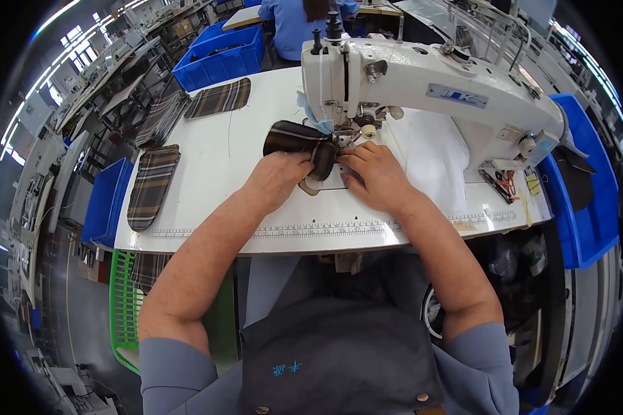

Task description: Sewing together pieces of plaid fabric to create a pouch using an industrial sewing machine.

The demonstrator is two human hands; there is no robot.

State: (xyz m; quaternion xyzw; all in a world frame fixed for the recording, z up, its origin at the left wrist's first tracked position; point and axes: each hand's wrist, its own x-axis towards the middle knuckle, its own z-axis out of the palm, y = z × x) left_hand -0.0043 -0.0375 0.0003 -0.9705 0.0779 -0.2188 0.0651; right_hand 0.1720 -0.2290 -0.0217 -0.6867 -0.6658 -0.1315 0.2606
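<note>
A dark brown plaid fabric piece (288, 138) lies curled up beneath the head of a white sewing machine (422, 72), its right edge beside the presser foot (345, 138). My left hand (278, 178) grips the near side of this piece, fingers closed on the cloth. Close to the needle, my right hand (377, 174) holds the cloth's right edge with its fingertips, thumb bent below them. What lies under those fingertips is partly hidden. A small tan curved edge (310, 188) shows under the fabric between my hands.
Flat plaid pieces (154, 187) and a plaid stack (160, 119) lie at the table's left, another plaid piece (219, 98) behind. A ruler strip (304, 230) runs along the front edge. Blue bins (218, 59) and a green basket (122, 304) stand around. A person (291, 28) sits beyond.
</note>
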